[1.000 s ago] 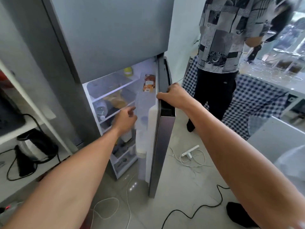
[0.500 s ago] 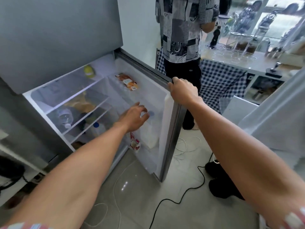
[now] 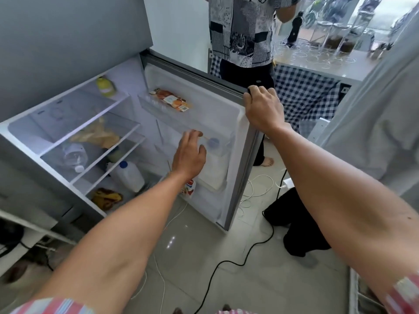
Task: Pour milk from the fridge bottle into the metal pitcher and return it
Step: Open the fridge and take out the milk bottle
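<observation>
On the fridge door [image 3: 229, 105] gripped by the right hand [image 3: 264, 108], a blue-capped milk bottle [image 3: 214, 162] sits shelved, left hand [image 3: 189, 156] relaxed

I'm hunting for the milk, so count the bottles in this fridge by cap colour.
Blue cap: 2, the jug and the door bottle
White cap: 1, the clear bottle
Yellow cap: 1, the top-shelf bottle
Total: 4

Inside the fridge door [image 3: 229, 123], a milk bottle [image 3: 214, 155] in the middle rack — packet [image 3: 171, 100] in the rack above. Left, on the lowest shelf [image 3: 95, 182], a jug [image 3: 129, 175] — behind the door, a person [image 3: 242, 30].
</observation>
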Available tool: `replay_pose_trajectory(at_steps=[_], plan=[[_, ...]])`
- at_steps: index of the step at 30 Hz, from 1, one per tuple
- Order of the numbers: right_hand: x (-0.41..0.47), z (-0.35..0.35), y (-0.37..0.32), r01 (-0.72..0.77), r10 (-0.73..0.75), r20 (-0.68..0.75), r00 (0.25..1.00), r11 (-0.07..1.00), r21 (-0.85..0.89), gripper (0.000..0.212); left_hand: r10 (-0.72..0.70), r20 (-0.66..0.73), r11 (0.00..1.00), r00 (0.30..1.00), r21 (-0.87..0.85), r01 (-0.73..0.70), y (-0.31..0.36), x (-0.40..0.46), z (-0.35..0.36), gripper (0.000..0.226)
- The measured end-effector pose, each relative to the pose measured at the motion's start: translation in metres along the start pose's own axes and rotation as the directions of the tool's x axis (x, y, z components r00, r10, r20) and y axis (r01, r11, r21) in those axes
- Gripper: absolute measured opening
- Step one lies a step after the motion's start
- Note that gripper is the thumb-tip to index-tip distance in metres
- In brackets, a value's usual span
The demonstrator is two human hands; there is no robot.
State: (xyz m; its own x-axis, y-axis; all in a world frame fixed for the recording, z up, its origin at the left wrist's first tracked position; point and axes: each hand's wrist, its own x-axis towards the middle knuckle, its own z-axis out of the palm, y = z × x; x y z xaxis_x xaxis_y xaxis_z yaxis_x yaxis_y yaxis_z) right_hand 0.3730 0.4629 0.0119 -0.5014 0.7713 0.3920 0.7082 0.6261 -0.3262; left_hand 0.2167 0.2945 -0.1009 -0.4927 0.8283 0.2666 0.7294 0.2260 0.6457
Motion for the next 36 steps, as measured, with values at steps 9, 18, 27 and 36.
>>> replay_pose_trajectory(at_steps=[9,18,27,36], plan=[[0.003,0.018,0.0,-0.015,0.009,-0.135,0.991,0.999,-0.042,0.04,-0.58,0.409,0.475,0.705,-0.533,0.7,-0.003,-0.007,0.069,0.039],[0.002,0.025,-0.003,-0.023,0.007,-0.225,0.974,0.997,-0.067,0.041,-0.753,0.351,-0.036,0.557,-0.867,0.497,-0.011,-0.007,0.095,0.044],[0.003,0.03,-0.003,-0.025,0.001,-0.27,0.963,0.996,-0.084,0.041,-0.872,0.308,-0.127,0.379,-0.892,0.434,-0.04,-0.019,0.083,0.09],[-0.001,0.025,-0.01,-0.029,0.013,-0.233,0.972,0.997,-0.067,0.043,-0.896,0.127,0.03,0.427,-0.939,0.342,-0.029,-0.019,0.035,0.072]])
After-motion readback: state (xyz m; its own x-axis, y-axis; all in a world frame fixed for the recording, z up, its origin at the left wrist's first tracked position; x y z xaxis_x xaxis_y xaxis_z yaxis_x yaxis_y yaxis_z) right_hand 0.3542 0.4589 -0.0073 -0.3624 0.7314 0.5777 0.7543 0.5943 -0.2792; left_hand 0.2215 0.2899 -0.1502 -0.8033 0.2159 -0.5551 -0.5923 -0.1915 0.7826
